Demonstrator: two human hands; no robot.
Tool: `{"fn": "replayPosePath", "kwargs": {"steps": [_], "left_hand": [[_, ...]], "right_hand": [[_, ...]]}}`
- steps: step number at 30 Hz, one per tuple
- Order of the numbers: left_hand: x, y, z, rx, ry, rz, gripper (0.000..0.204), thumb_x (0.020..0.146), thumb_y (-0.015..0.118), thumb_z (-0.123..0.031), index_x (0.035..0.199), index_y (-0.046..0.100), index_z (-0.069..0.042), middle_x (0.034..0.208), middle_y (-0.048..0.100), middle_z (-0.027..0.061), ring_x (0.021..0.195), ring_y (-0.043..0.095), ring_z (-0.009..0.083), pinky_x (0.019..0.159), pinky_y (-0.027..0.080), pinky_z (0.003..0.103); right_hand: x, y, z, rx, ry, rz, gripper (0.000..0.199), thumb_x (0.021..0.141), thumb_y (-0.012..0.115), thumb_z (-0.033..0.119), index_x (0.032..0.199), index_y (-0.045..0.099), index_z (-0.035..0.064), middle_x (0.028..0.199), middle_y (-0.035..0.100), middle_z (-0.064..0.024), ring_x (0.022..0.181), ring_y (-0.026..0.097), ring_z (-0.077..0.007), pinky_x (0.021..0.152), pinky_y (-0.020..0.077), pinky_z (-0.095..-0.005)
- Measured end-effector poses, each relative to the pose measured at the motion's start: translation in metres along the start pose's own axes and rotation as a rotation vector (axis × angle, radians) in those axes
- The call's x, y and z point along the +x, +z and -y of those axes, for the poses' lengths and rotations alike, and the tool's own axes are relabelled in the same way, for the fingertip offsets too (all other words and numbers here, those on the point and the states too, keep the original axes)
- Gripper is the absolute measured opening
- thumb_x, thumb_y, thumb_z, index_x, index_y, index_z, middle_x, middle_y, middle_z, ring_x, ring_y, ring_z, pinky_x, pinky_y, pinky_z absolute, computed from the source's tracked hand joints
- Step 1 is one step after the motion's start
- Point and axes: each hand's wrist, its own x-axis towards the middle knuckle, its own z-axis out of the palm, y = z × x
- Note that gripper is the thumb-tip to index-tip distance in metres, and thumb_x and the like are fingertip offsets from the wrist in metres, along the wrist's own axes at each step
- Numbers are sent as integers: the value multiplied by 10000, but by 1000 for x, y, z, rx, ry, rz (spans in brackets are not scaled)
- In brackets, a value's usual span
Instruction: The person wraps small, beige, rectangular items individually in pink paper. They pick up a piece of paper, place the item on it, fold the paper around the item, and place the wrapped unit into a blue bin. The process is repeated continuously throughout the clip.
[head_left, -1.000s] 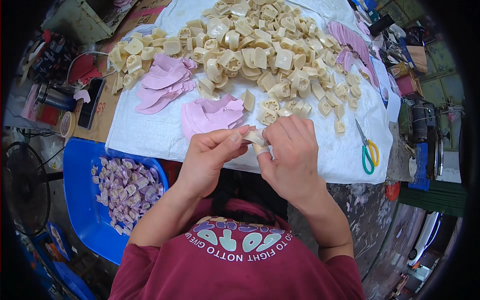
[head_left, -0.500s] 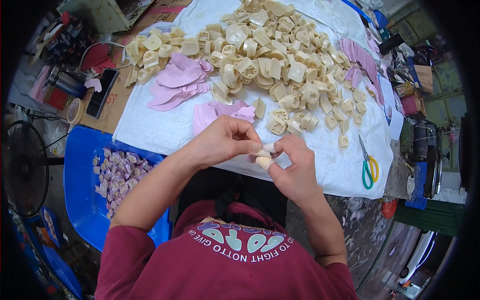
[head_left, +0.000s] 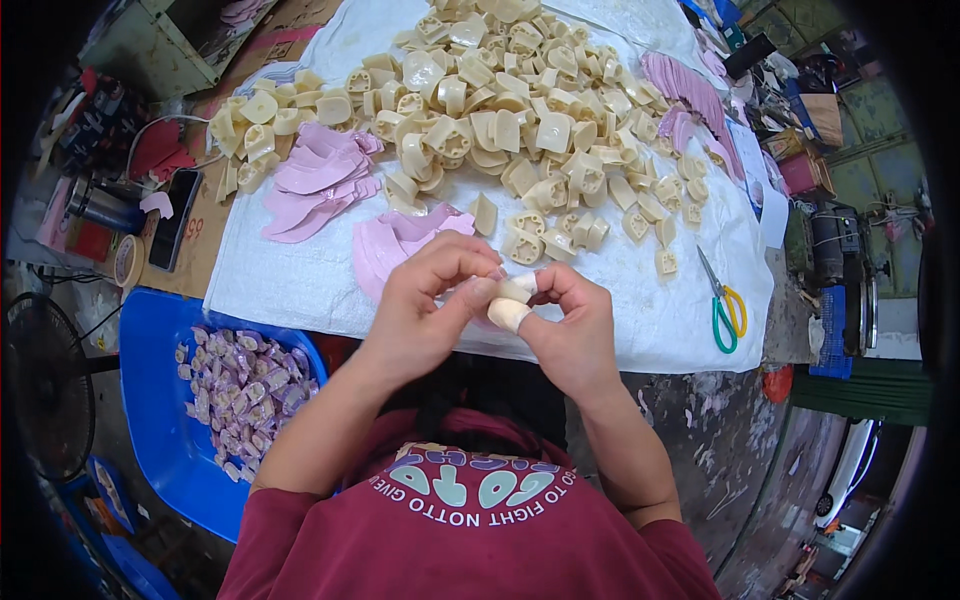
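Just in front of the table edge, my left hand (head_left: pixel 428 305) and my right hand (head_left: pixel 572 325) meet around one small beige shoe heel (head_left: pixel 514 291). Fingers and thumbs of both hands pinch it, hiding most of its surface. Pale covers wrap the thumb and forefinger tips of my right hand. Right beyond my left hand lie thin pink cut pieces (head_left: pixel 395 245), with another stack of pink pieces (head_left: pixel 318 180) farther left. A large heap of beige plastic heels (head_left: pixel 500 130) spreads over the white sheet (head_left: pixel 640 330).
Green-and-yellow-handled scissors (head_left: pixel 724 310) lie at the sheet's right side. A blue tub (head_left: pixel 150 400) at lower left holds many pink-purple covered heels (head_left: pixel 250 385). Left on the table are a phone (head_left: pixel 174 220), a tape roll (head_left: pixel 129 261) and a metal flask (head_left: pixel 105 208). A fan (head_left: pixel 50 370) stands far left.
The view has shifted, so the table things appear farther left. My fingers have changed their grip on the heel, with my left thumb now pressed closer against it.
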Motion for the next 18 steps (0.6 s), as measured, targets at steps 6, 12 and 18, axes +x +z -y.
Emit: {"fn": "replayPosePath", "kwargs": {"steps": [6,12,18], "left_hand": [[-5,-5,-6,478,282,39,78,855,608,-29,929,615,-5,1078,531,92,977,542,149,809,445,278],[-23,-6,-9,-113,244,10,202,825,604,73,1007,592,-13,1266,401,133,984,559,135,851,451,269],[-20,-2,-10,164,585,67,220,766,633,93,959,617,-12,1267,439,220,921,639,232,743,512,297]], "right_hand": [[-1,-1,10,-91,-99,57,200,715,760,68,774,577,15,725,622,-31,695,568,-105,628,454,-267],[-4,-11,25,-429,-723,-59,419,687,784,114,1023,574,-23,1064,624,-153,975,604,-263,863,449,-365],[-25,-1,5,796,75,-52,437,858,654,99,1246,522,-53,1195,594,-177,1128,561,-209,939,452,-326]]}}
